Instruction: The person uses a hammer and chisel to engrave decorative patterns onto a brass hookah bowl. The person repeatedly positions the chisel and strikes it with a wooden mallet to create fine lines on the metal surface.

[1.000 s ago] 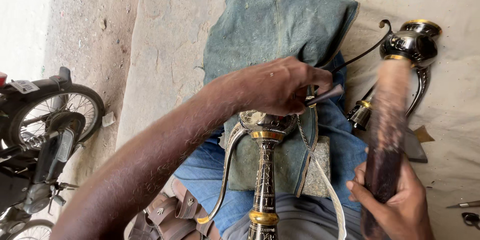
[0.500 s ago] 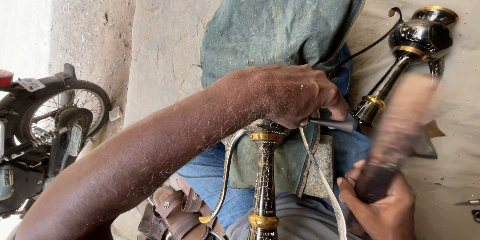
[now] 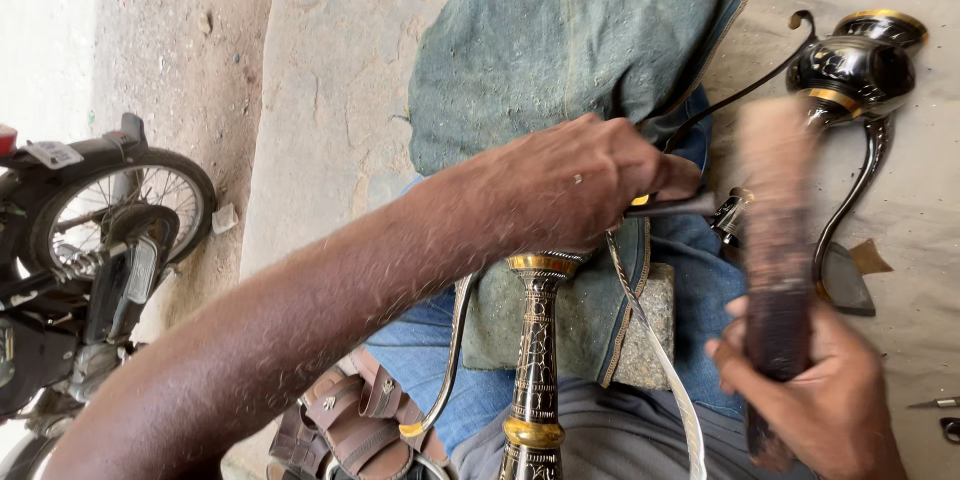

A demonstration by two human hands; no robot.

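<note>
My left hand (image 3: 565, 190) is closed around a thin dark metal tool (image 3: 680, 205), its tip pointing right over a black and gold engraved metal piece (image 3: 535, 360) that rests on grey-green denim cloth (image 3: 570, 40). My right hand (image 3: 810, 395) grips a long dark wooden stick (image 3: 775, 250), blurred from motion and raised upright to the right of the tool. A black and gold metal vessel with curled handles (image 3: 855, 65) lies on the ground at the upper right.
A small stone block (image 3: 650, 335) sits under the cloth. Brown sandals (image 3: 350, 420) lie near my leg. A motorbike wheel (image 3: 110, 210) stands at the left on the dirt. Small tools (image 3: 940, 410) lie at the right edge.
The stick in my right hand has swung from a rightward tilt to nearly upright, closer to the tool. My left hand stays on the tool with little shift.
</note>
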